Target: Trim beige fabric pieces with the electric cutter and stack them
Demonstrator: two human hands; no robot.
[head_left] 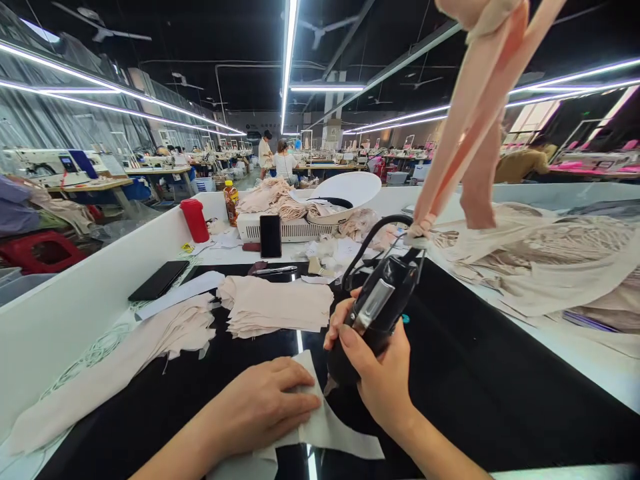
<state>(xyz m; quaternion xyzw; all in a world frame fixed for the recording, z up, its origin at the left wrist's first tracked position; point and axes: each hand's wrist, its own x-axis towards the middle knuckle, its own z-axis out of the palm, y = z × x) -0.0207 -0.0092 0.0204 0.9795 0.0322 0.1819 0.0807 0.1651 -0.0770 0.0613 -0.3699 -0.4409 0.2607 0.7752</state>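
Note:
My right hand (383, 380) is wrapped round a black hand-held electric fabric cutter (395, 283) with a silver lever on its body. Twisted pink cloth strips (463, 133) hang from above and are tied to its top, where a black cable also loops out. The cutter's lower end sits over the black work surface (480, 373), beside a pale, curved-edge fabric piece (345, 430). On that piece my left hand (270, 403) lies flat, fingers stretched and close to the cutter. The blade is hidden from me.
Beyond my hands lies a stack of pale pink fabric pieces (277, 303); a longer stack (125, 360) is at left. Phones (159, 280), a red cup (195, 220), a bottle (231, 200) and a white machine (290, 228) stand farther back. Cloth heaps (550, 260) lie right. White walls (100, 273) edge the table.

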